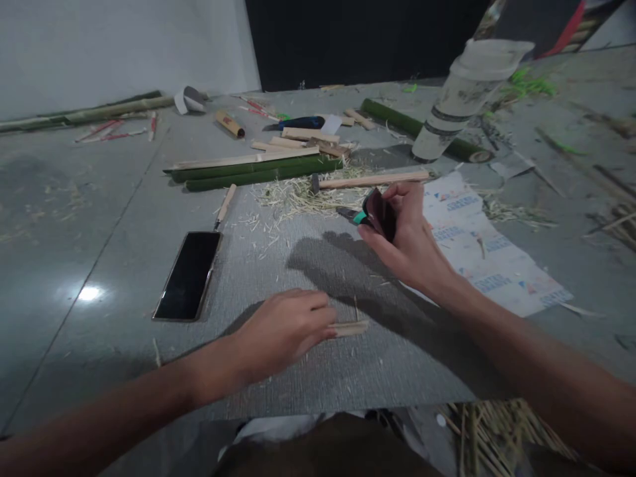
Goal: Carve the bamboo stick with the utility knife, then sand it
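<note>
My left hand [288, 328] is closed low over the grey work surface [293, 391], its fingers on one end of a short, thin bamboo strip [352, 328]. Between the thumb and fingers of my right hand [410, 235] is a folded dark reddish-brown piece [381, 215], held above the surface. A knife with a green-and-black part [356, 215] shows just beyond my right thumb; whether the hand touches it is unclear. White printed paper [497, 245] lies partly under my right forearm.
A phone [187, 277] and a wooden-handled tool [226, 207] lie left. Beyond are shavings [298, 199], a hammer [372, 180], green bamboo pieces [258, 173] and a blue-handled knife [301, 123]. A tall cup [460, 99] stands back right.
</note>
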### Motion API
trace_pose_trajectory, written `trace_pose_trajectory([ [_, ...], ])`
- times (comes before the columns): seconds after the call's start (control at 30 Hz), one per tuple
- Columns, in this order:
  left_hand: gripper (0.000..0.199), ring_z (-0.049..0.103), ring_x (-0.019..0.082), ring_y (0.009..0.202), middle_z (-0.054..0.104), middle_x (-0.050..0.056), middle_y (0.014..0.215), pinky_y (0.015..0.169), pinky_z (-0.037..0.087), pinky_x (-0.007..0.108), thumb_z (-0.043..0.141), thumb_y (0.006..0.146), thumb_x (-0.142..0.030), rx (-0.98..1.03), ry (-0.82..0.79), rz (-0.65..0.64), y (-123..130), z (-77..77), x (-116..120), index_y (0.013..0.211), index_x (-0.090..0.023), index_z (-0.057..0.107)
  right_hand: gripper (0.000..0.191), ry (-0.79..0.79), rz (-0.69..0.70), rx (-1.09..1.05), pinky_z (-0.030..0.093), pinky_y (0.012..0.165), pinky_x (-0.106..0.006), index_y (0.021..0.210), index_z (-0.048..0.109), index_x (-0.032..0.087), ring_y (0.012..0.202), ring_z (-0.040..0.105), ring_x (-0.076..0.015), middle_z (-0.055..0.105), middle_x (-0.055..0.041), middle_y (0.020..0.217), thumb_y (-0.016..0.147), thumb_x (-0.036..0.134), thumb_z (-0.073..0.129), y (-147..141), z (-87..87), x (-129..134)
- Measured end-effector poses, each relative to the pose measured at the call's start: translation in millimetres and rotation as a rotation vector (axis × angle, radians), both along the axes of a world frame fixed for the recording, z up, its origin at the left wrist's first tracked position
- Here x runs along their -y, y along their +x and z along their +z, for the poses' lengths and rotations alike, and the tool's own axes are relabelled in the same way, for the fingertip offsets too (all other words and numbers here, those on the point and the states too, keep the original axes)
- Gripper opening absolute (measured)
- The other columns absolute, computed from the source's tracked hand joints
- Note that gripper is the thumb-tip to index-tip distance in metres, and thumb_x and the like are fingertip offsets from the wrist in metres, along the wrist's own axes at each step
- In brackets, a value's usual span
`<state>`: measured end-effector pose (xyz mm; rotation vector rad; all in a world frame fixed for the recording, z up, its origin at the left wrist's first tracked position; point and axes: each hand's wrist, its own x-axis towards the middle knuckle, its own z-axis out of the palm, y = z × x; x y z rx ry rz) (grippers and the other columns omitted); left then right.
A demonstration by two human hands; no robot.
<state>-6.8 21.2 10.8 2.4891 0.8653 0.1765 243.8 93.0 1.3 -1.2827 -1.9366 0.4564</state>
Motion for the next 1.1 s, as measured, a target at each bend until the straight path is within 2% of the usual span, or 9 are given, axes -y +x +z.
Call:
trace_pose_trajectory([
  [0.17, 0.03, 0.059, 0.02, 0.084, 0.068, 0.005, 0.091, 0.076, 0.04, 0.034, 0.047, 0.109, -0.034, -0.047, 0.142, 0.291, -22.5, -16.5, -39.0, 0.09, -0.019, 0.064, 0.043, 0.008, 0.009, -0.009, 0.048, 0.083, -0.046, 0.128, 0.033, 0.029, 0.091, 0.058, -0.0257, 0.055, -0.0056, 0.105, 0.095, 0.039, 0.061, -0.7, 2.4, 1.3],
  [0.33, 0.025, 0.059, 0.021, 0.077, 0.067, 0.007, 0.086, 0.067, 0.037, 0.032, 0.053, 0.103, -0.033, -0.051, 0.174, 0.501, -34.8, 14.2, -84.0, 0.088, -0.017, 0.064, 0.045, 0.013, -0.002, 0.003, 0.049, 0.085, -0.049, 0.13, 0.035, 0.03, 0.092, 0.059, -0.0274, 0.056, -0.0061, 0.104, 0.095, 0.039, 0.061, 1.2, 2.2, 0.2],
  [0.53, 0.031, 0.062, 0.017, 0.065, 0.07, 0.001, 0.078, 0.058, 0.035, 0.028, 0.06, 0.099, -0.046, -0.057, -0.38, 0.338, -17.5, 23.3, -38.0, 0.084, -0.02, 0.069, 0.044, 0.026, 0.004, 0.01, 0.05, 0.085, -0.049, 0.129, 0.037, 0.028, 0.093, 0.06, -0.0273, 0.057, -0.0071, 0.107, 0.094, 0.037, 0.062, 2.3, 2.2, 1.5],
  [0.6, 0.036, 0.059, 0.016, 0.062, 0.066, 0.001, 0.07, 0.056, 0.031, 0.029, 0.061, 0.099, -0.046, -0.093, -0.328, 0.308, -19.2, 14.6, -32.9, 0.075, -0.02, 0.062, 0.044, 0.02, 0.013, 0.013, 0.05, 0.084, -0.05, 0.129, 0.036, 0.028, 0.091, 0.059, -0.0271, 0.058, -0.0071, 0.106, 0.095, 0.038, 0.062, 1.7, 2.0, 1.8],
  [0.8, 0.027, 0.055, 0.021, 0.07, 0.062, 0.007, 0.075, 0.061, 0.028, 0.032, 0.054, 0.099, -0.029, -0.135, 0.134, 0.574, -41.4, 15.1, -63.7, 0.073, -0.02, 0.055, 0.042, 0.024, 0.024, 0.015, 0.049, 0.083, -0.049, 0.126, 0.036, 0.028, 0.09, 0.058, -0.0265, 0.055, -0.006, 0.105, 0.094, 0.036, 0.062, 0.0, 3.4, 2.1],
  [0.9, 0.029, 0.057, 0.018, 0.066, 0.064, 0.003, 0.073, 0.062, 0.034, 0.03, 0.059, 0.099, -0.038, -0.12, 0.006, 0.471, -42.6, 25.3, -58.2, 0.077, -0.02, 0.06, 0.04, 0.019, 0.022, 0.015, 0.049, 0.082, -0.049, 0.124, 0.036, 0.029, 0.088, 0.058, -0.0262, 0.055, -0.0056, 0.103, 0.094, 0.036, 0.062, 0.4, 4.2, 2.1],
  [0.97, 0.034, 0.059, 0.017, 0.067, 0.067, 0.002, 0.078, 0.062, 0.035, 0.029, 0.055, 0.102, -0.044, -0.103, -0.322, 0.255, -40.0, 27.8, -47.1, 0.08, -0.02, 0.064, 0.041, 0.014, 0.019, 0.019, 0.049, 0.081, -0.048, 0.123, 0.035, 0.028, 0.087, 0.058, -0.0262, 0.055, -0.0058, 0.103, 0.094, 0.036, 0.062, 0.7, 4.0, 2.2],
  [1.03, 0.037, 0.058, 0.017, 0.068, 0.064, 0.001, 0.076, 0.061, 0.034, 0.029, 0.056, 0.103, -0.045, -0.135, -0.355, 0.16, -38.7, 26.3, -40.7, 0.076, -0.02, 0.062, 0.042, 0.017, 0.024, 0.023, 0.049, 0.08, -0.048, 0.123, 0.035, 0.027, 0.088, 0.058, -0.0265, 0.056, -0.0065, 0.104, 0.093, 0.037, 0.063, 0.8, 3.4, 2.3],
  [1.1, 0.039, 0.055, 0.017, 0.063, 0.062, 0.002, 0.073, 0.06, 0.031, 0.03, 0.054, 0.102, -0.046, -0.135, -0.295, 0.25, -40.2, 23.0, -44.4, 0.074, -0.02, 0.06, 0.042, 0.023, 0.027, 0.026, 0.049, 0.081, -0.048, 0.123, 0.036, 0.027, 0.089, 0.058, -0.0268, 0.055, -0.0075, 0.107, 0.093, 0.038, 0.063, 0.6, 2.9, 2.4],
])
